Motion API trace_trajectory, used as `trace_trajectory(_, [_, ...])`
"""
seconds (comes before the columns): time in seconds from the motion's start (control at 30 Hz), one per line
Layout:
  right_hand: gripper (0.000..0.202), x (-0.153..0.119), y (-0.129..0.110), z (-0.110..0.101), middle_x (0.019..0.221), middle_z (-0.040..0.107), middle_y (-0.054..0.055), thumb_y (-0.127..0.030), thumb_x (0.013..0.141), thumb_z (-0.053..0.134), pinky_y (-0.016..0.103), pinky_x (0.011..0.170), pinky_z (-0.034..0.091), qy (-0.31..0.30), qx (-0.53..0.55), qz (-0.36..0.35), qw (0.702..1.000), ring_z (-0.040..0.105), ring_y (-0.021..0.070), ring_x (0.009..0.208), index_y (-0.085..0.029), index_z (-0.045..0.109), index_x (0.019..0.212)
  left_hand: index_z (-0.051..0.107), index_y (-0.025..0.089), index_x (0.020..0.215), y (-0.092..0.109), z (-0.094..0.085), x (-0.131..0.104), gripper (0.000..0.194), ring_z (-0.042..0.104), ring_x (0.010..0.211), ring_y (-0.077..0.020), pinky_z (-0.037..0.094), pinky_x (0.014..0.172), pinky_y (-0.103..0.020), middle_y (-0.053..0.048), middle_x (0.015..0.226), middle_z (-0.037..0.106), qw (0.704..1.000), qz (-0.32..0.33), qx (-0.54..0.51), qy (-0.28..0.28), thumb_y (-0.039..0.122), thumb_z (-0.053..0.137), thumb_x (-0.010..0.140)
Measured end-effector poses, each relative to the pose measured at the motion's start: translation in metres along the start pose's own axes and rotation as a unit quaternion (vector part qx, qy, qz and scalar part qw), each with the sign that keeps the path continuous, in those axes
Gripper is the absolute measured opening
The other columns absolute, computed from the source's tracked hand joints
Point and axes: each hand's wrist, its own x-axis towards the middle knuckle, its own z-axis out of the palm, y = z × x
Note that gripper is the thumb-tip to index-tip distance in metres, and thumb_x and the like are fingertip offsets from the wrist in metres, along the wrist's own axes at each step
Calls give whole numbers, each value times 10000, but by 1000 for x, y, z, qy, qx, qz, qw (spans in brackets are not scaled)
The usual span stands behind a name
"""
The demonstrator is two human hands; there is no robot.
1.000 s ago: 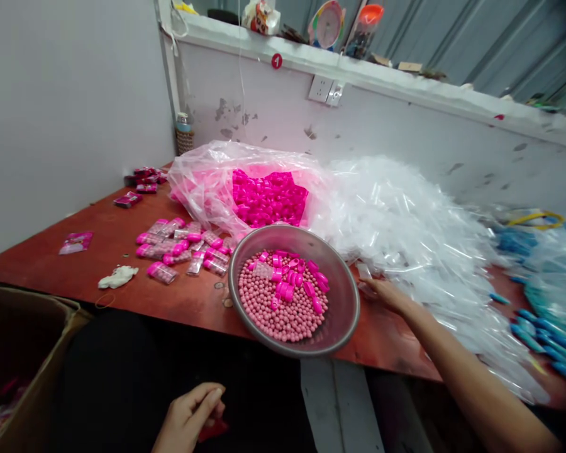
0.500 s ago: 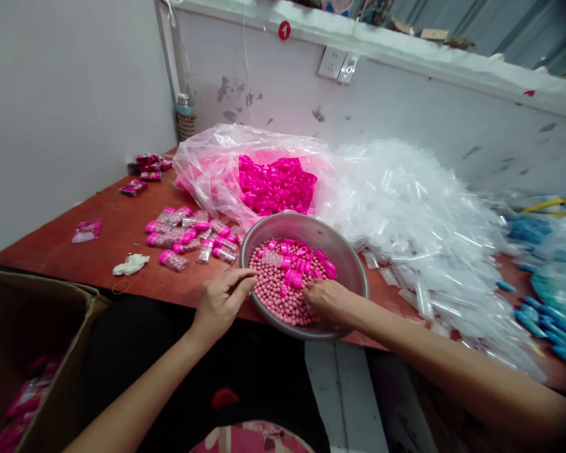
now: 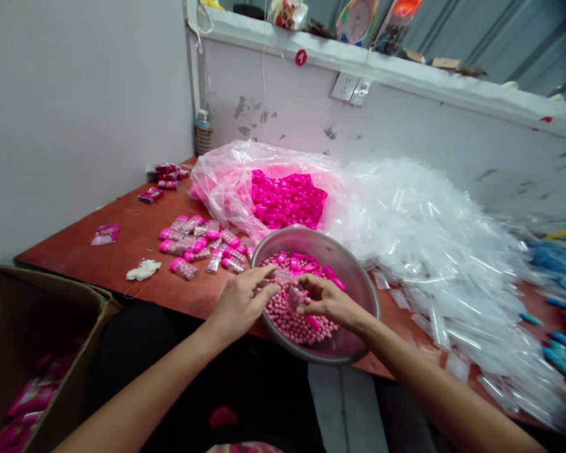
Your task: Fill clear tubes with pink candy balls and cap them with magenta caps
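A steel bowl (image 3: 368, 302) holds loose pink beads (image 3: 287, 319) and several bright pink plastic caps (image 3: 338, 284). Over the bowl, my right hand (image 3: 327, 301) grips a small clear plastic tube (image 3: 295, 298) with pink beads in it, between thumb and fingers. At the bowl's left rim is my left hand (image 3: 245, 297), thumb and fingers apart and nothing seen between them. Just beyond its fingertips another bead-filled tube (image 3: 282, 275) lies among the beads; whether they touch it I cannot tell.
Capped tubes of beads (image 3: 183, 244) lie left of the bowl. Behind it, a plastic bag (image 3: 226, 173) holds pink caps. A heap of clear tubes (image 3: 429, 239) spreads to the right. A cardboard box (image 3: 92, 340) stands at lower left; a white lump (image 3: 143, 270) lies near the table edge.
My right hand has come up out of the beads with a tube in its fingers. My left hand has moved right, over the bowl's rim. The whole view has shifted slightly.
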Motion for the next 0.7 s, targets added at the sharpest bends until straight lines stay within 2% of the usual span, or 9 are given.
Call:
trace_trajectory(0.1, [382, -9, -8, 0, 905, 578, -15, -154, 632, 703, 241, 713, 467, 29, 92, -9, 995, 552, 122, 828, -208, 563, 983, 567, 177, 1172, 5, 13, 12, 388, 611, 923, -193, 472, 828, -303, -62, 1045, 655, 994, 13, -39, -97, 219, 554, 787])
trace_trajectory(0.2, [342, -14, -10, -1, 886, 610, -5, -168, 663, 700, 249, 763, 472, 36, 106, -35, 993, 581, 121, 833, -199, 568, 976, 632, 162, 1064, 4, 27, 20, 310, 584, 935, -201, 453, 838, -306, -50, 952, 655, 981, 1, -116, -158, 188, 548, 767])
trace_trajectory(0.33, [396, -21, -9, -7, 829, 621, -10, -206, 707, 685, 236, 722, 484, 44, 63, -67, 995, 600, 110, 771, -217, 527, 1070, 667, 114, 885, 1, 37, 25, 202, 569, 770, -158, 455, 687, -249, -48, 833, 613, 955, -55, -225, -187, 221, 580, 738])
trace_trajectory(0.5, [347, -27, -8, -13, 846, 634, 8, -249, 759, 640, 247, 697, 489, 70, -91, -112, 987, 603, 127, 764, -221, 548, 1093, 636, 85, 767, 2, 37, 28, 208, 511, 624, -95, 423, 607, -222, -21, 725, 545, 905, -135, -339, -218, 263, 668, 664])
trace_trajectory(0.6, [285, -27, -7, -13, 878, 638, 14, -250, 767, 633, 243, 705, 486, 89, -153, -144, 974, 600, 131, 782, -219, 574, 1044, 613, 85, 751, 1, 36, 29, 201, 476, 604, -79, 396, 585, -204, 0, 689, 495, 899, -139, -350, -224, 253, 671, 657])
trace_trajectory(0.7, [168, -27, -8, -15, 751, 615, -8, -283, 766, 635, 210, 605, 468, 79, -177, -123, 973, 575, 109, 667, -196, 595, 904, 589, 93, 714, 1, 34, 28, 154, 445, 592, -74, 363, 557, -192, 13, 672, 457, 912, -120, -321, -223, 230, 644, 672])
